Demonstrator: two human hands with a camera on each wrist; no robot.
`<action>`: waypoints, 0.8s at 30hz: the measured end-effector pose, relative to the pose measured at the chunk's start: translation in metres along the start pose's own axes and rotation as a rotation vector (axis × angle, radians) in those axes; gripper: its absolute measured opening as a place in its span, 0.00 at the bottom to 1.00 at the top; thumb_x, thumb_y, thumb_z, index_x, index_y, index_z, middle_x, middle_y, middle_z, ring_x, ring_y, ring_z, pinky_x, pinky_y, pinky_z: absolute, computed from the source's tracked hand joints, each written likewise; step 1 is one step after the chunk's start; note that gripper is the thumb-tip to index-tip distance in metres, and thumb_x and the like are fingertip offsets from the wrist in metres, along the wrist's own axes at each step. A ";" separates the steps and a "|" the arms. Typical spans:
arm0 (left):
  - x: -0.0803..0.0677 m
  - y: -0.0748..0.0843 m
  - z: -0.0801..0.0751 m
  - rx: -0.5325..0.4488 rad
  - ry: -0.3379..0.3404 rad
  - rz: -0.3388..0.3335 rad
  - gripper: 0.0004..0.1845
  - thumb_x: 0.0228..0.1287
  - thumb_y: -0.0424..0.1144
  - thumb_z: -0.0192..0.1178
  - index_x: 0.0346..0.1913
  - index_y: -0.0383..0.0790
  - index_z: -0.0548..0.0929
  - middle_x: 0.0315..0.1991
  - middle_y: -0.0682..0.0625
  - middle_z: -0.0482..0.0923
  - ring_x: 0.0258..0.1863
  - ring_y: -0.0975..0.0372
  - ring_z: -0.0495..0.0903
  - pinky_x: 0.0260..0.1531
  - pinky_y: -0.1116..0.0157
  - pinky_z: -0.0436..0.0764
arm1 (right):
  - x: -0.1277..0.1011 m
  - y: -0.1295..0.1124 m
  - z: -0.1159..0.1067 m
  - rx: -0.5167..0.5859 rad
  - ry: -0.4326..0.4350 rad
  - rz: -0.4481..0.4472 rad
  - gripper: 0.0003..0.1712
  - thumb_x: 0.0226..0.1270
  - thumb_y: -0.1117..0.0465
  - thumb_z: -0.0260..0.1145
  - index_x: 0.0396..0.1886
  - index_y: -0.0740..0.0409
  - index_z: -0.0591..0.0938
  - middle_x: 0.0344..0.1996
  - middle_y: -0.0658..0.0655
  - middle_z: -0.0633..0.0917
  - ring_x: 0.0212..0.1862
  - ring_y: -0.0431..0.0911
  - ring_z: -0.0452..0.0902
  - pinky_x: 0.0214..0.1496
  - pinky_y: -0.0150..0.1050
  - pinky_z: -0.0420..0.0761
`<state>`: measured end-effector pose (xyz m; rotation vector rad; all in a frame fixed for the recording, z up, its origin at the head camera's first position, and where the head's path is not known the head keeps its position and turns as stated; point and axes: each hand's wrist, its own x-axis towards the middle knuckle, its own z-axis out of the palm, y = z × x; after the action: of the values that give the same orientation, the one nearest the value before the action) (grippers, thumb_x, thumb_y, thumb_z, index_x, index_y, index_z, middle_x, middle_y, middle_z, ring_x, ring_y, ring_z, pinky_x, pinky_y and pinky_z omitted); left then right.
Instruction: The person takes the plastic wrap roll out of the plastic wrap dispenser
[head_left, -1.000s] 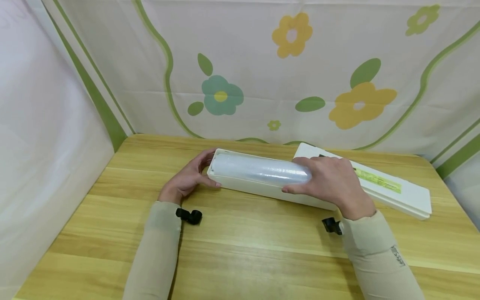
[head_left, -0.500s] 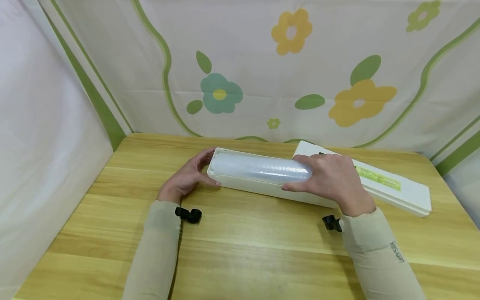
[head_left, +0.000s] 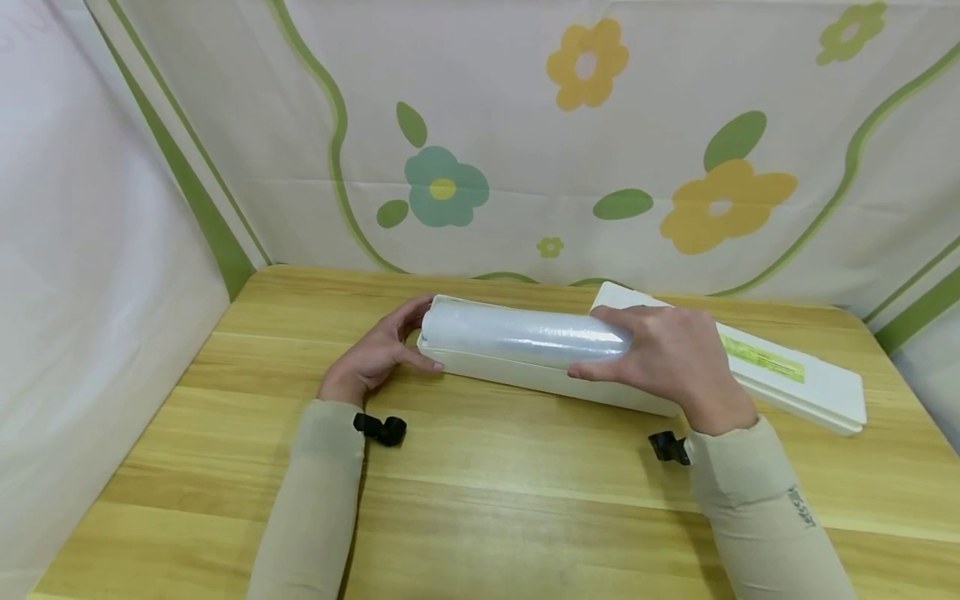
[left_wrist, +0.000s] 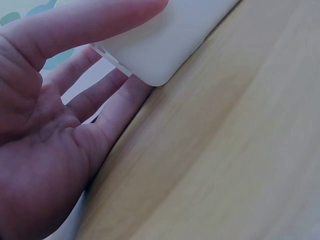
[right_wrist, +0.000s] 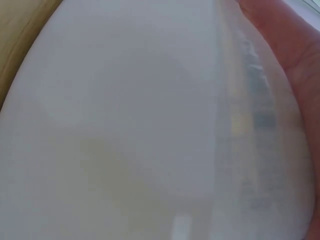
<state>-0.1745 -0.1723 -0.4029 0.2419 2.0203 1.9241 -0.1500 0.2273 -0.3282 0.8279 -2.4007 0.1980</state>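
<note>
Nearest: two beige sleeves (head_left: pixel 315 492) reaching in from the bottom edge over a pale wooden desk (head_left: pixel 480 508), a small black clip (head_left: pixel 381 428) at the left wrist and another by the right wrist.

Beyond, at mid desk: left hand (head_left: pixel 372 357) cupped round the left end of a long white tray (head_left: pixel 525 373), thumb laid along the near wall, fingers bent round the end cap toward the far side. In the left wrist view, the thumb (left_wrist: pixel 85 27) lying straight on the tray's smooth side, the other fingers tucked behind its rounded corner, the tray's bottom edge meeting the desk.

To the right: right hand (head_left: pixel 671 354) wrapped over the right end of a roll of clear plastic wrap (head_left: pixel 525 333), fingers curled across its top, thumb on the near side. Roll lying lengthwise in the tray, left end near the left hand, sitting high above the tray's rim. Right wrist view almost filled by the blurred roll, a strip of palm at upper right.

Farther right and just behind: a flat white lid (head_left: pixel 795 383) with a yellow-green label, lying slantwise on the desk, partly hidden by the right hand.

Farthest: a white cloth backdrop (head_left: pixel 525 125) printed with yellow and teal flowers and green vines.
</note>
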 end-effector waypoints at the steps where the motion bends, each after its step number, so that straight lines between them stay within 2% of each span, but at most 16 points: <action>1: 0.000 0.000 0.000 -0.004 0.001 -0.002 0.61 0.45 0.13 0.77 0.84 0.47 0.64 0.78 0.45 0.67 0.73 0.51 0.66 0.56 0.69 0.83 | 0.000 0.000 -0.001 0.003 0.006 0.002 0.45 0.28 0.22 0.84 0.45 0.43 0.94 0.26 0.48 0.92 0.17 0.42 0.73 0.17 0.34 0.56; 5: 0.001 0.001 0.001 -0.004 0.007 -0.008 0.61 0.45 0.14 0.77 0.83 0.48 0.65 0.75 0.45 0.68 0.71 0.52 0.66 0.55 0.68 0.84 | 0.001 0.002 -0.006 0.025 0.047 -0.005 0.44 0.29 0.22 0.83 0.45 0.43 0.94 0.26 0.48 0.92 0.15 0.41 0.69 0.17 0.34 0.55; 9: 0.000 0.002 -0.001 0.004 0.012 -0.005 0.60 0.44 0.15 0.78 0.82 0.49 0.68 0.73 0.47 0.70 0.70 0.52 0.65 0.56 0.67 0.83 | 0.004 0.002 -0.012 0.047 0.122 -0.009 0.48 0.42 0.12 0.70 0.45 0.44 0.95 0.25 0.49 0.92 0.14 0.41 0.69 0.16 0.34 0.54; 11: 0.000 0.002 -0.002 0.006 0.010 -0.003 0.59 0.44 0.15 0.79 0.82 0.49 0.68 0.74 0.48 0.70 0.71 0.53 0.65 0.57 0.67 0.83 | 0.005 0.002 -0.016 0.058 0.150 -0.003 0.48 0.44 0.11 0.68 0.45 0.44 0.95 0.24 0.50 0.92 0.14 0.42 0.71 0.16 0.35 0.55; 17: 0.000 0.001 -0.002 0.001 0.006 -0.006 0.60 0.43 0.16 0.80 0.82 0.52 0.69 0.74 0.49 0.70 0.72 0.53 0.65 0.59 0.66 0.83 | 0.005 0.004 -0.023 0.091 0.182 0.007 0.46 0.42 0.11 0.70 0.43 0.42 0.96 0.24 0.50 0.92 0.17 0.43 0.76 0.16 0.38 0.60; 19: -0.001 0.001 -0.001 0.002 0.005 -0.008 0.60 0.43 0.16 0.80 0.82 0.52 0.69 0.73 0.49 0.71 0.72 0.53 0.65 0.63 0.63 0.81 | 0.003 0.004 -0.025 0.103 0.187 0.008 0.47 0.44 0.10 0.67 0.43 0.41 0.96 0.24 0.50 0.92 0.17 0.42 0.76 0.16 0.38 0.61; 24: 0.000 0.001 0.000 0.001 0.005 -0.011 0.59 0.43 0.16 0.79 0.82 0.51 0.69 0.73 0.49 0.71 0.72 0.52 0.66 0.75 0.51 0.68 | -0.003 0.003 -0.030 0.121 0.178 0.001 0.47 0.46 0.09 0.66 0.42 0.41 0.96 0.25 0.49 0.93 0.17 0.41 0.77 0.16 0.37 0.63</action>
<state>-0.1742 -0.1725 -0.4021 0.2255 2.0221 1.9189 -0.1358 0.2405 -0.3054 0.8267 -2.2400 0.4034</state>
